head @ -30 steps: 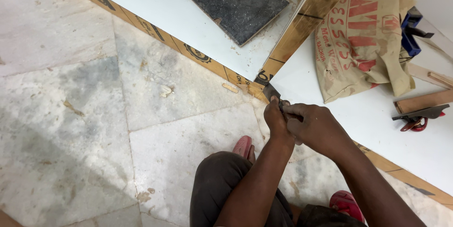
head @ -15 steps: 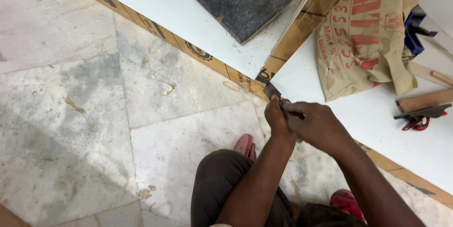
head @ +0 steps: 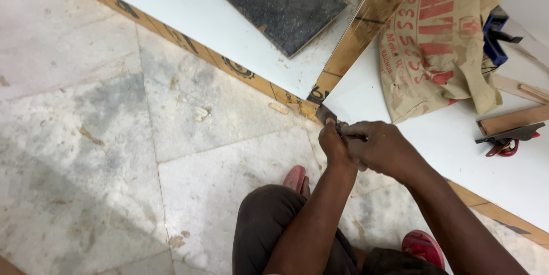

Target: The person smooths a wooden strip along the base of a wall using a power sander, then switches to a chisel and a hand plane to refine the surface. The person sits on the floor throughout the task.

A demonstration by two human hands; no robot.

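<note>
You have one view only, from the camera on your head, looking steeply down past your knees at the marble floor (head: 114, 138). It sits close above your hands, which meet just right of centre, and takes in the white panels (head: 189, 12) along the top and right edges.

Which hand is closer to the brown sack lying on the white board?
The right hand. It sits just below the brown sack, near its lower edge. The left hand is farther off to the left, pressed against the right hand at the board's corner.
</note>
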